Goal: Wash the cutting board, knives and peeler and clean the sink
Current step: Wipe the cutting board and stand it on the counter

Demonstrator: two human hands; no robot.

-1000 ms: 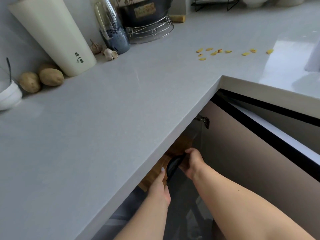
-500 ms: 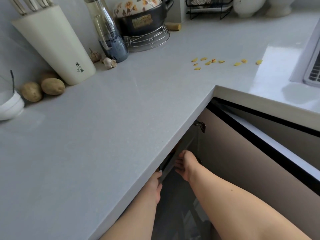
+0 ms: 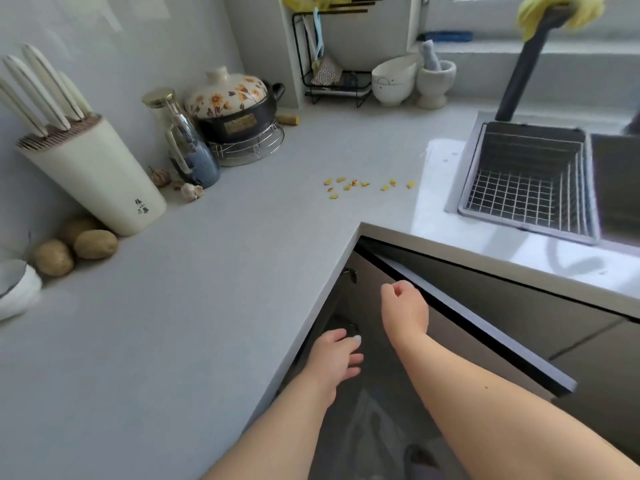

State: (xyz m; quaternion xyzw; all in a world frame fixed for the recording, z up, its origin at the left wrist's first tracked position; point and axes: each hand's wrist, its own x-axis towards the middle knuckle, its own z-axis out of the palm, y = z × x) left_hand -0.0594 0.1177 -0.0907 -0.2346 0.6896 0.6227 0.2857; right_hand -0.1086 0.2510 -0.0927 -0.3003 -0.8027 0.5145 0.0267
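My left hand (image 3: 337, 355) hangs just below the counter edge in front of the dark open cupboard, fingers apart and holding nothing. My right hand (image 3: 403, 306) is higher, fingers curled into a loose fist, right beside the top edge of the open cabinet door (image 3: 485, 334); nothing shows inside it. White-handled knives stand in the cream knife block (image 3: 93, 181) at the back left. The sink (image 3: 616, 188) lies at the far right with a wire basket (image 3: 519, 181) in it. No cutting board or peeler is in view.
Yellow peel bits (image 3: 363, 185) lie on the grey counter (image 3: 207, 289). Potatoes (image 3: 93, 244), garlic (image 3: 190, 190), a glass bottle (image 3: 187, 140) and a floral-lidded pot (image 3: 235, 105) line the back. A yellow glove (image 3: 554, 12) hangs over the black faucet (image 3: 523, 71).
Both hands have drawn back from under the counter. The wooden board and dark handle they held are out of sight. My right hand has risen to the door's edge; the view has lifted.
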